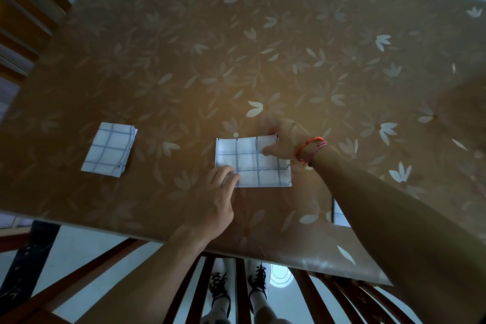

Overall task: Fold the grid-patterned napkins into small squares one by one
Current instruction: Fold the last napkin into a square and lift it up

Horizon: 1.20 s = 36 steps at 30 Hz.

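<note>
The fingers (229, 176) of the left hand (217, 197) are bent, their tips lying on the near left corner of a white cloth napkin with a blue grid (252, 166). The thumb is hidden, so I cannot tell whether they pinch the corner or only press it. The right hand (282, 141) is blurred. Its thumb lies on top of the napkin's far right part and its fingers (268, 127) curl past the far edge, clamped on that corner. A red and pink cord bracelet (311, 150) circles the right wrist.

The napkin lies flat as a folded rectangle near the front middle of the brown floral-patterned surface (263, 47). A small white round speck (235, 134) sits just beyond its far edge. Well to the left rests a stack of folded grid napkins (109, 150). A strip of another grid cloth (340, 216) shows beside the right forearm at the near edge. Below the edge are dark wooden chair slats (240, 289) and black-laced white shoes (259, 281).
</note>
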Tool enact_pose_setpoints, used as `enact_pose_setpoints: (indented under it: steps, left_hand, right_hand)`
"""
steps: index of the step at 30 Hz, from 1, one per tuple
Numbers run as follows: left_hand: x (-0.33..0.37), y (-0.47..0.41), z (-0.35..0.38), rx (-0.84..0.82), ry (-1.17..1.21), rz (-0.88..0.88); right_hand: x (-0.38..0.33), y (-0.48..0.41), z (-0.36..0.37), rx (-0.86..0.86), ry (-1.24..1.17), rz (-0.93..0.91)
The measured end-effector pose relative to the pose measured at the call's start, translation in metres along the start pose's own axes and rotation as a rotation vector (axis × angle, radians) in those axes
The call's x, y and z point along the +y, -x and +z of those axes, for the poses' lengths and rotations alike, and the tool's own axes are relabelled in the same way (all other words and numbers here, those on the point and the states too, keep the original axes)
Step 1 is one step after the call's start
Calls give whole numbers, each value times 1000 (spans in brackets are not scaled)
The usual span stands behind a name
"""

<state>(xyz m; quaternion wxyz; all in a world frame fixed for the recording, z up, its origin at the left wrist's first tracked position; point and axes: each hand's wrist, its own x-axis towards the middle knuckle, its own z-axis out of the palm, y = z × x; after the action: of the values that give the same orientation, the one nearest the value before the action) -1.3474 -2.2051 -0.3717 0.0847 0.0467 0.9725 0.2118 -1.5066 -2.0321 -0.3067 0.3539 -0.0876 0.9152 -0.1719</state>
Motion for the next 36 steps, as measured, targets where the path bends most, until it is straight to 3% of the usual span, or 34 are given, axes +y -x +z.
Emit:
enact_pose_setpoints:
  steps: [2, 4, 9, 14, 16, 21, 31, 36]
  left_hand:
    - [1, 0, -2, -8, -11, -13]
    - [0, 1, 0, -16, 6, -12]
    - [0, 1, -1, -10, 15, 2]
    - [0, 1, -1, 4, 31, 13]
    - [-2, 0, -1, 5, 40, 28]
    - [-9, 2, -2, 1, 63, 70]
    - [-23, 6, -5, 39, 131, 82]
    - [-26, 12, -2, 46, 137, 92]
  right_hand:
    - [-8, 3, -6, 41, -39, -2]
    - [-9, 10, -10, -48, -85, 94]
    - [-5, 4, 3, -13, 33, 28]
    - [-6, 7, 14, 37, -30, 61]
    - [-8, 14, 15, -24, -41, 86]
    - [1, 6, 24, 84, -211, -11]
    - [11, 9, 22, 152, -712, 39]
    - [11, 14, 25, 200, -685, 73]
